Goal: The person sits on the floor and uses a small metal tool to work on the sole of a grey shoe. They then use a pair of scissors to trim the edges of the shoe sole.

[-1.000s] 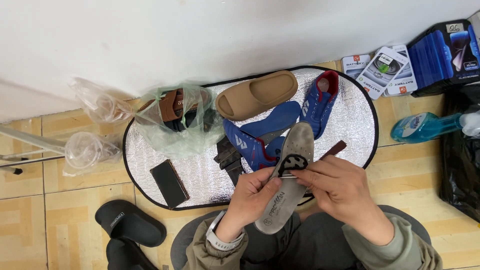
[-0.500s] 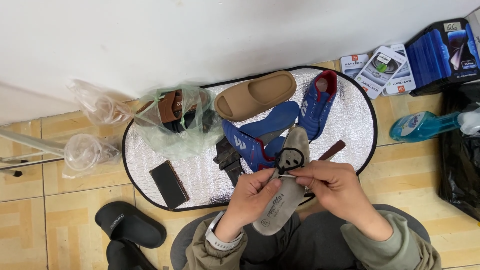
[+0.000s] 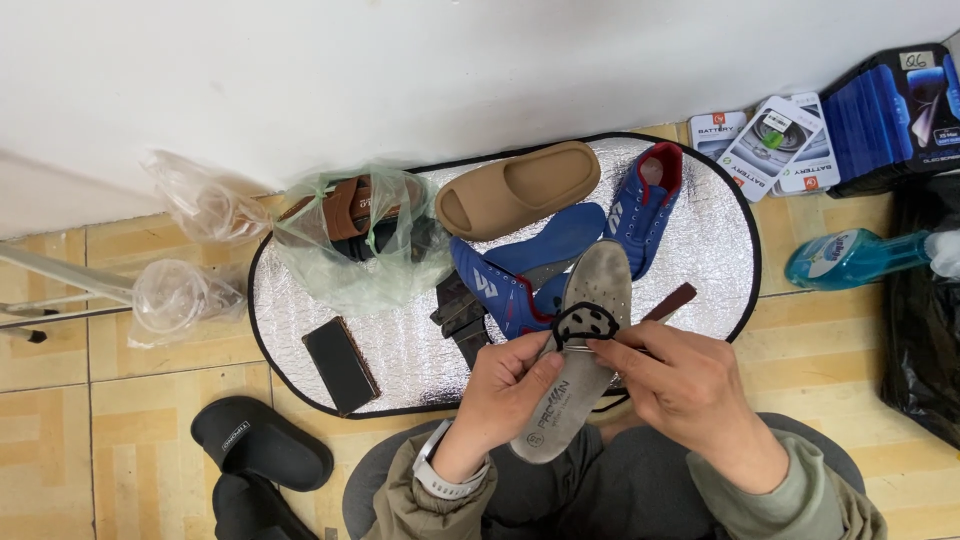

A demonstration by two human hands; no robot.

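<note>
Where the tiled floor meets the white wall at the far left, two crumpled clear plastic bags (image 3: 185, 300) lie beside thin metal rods (image 3: 50, 285), and a pair of black slides (image 3: 260, 445) sits near the lower edge. Next comes a silver foil mat (image 3: 400, 355) with a dark border, bearing a flat black rectangular block (image 3: 340, 365), a greenish plastic bag (image 3: 350, 250) with brown and dark footwear inside, a tan slide (image 3: 518, 187), a blue insole (image 3: 560, 240) and two blue sneakers (image 3: 640, 205) with white marks and red lining. Over the mat's near edge, the left hand (image 3: 505, 385), a pale watch on its wrist, is closed around the middle of a worn grey insole (image 3: 580, 355), thumb on top and fingers underneath. The insole tilts with its perforated toe end toward the wall and its heel end over the person's dark trousers. The right hand (image 3: 690, 385) pinches a thin metal tool (image 3: 575, 348) at the insole's top face, just below a black looped cord or lace (image 3: 585, 322) lying on it; what the tool is cannot be told. A brown strip (image 3: 672, 300) shows behind the right hand's fingers. Further right are small boxed packages (image 3: 765, 145), a stack of blue flat boxes (image 3: 900, 115), a blue spray bottle (image 3: 850, 255) on its side, and a black plastic bag (image 3: 925, 320).
</note>
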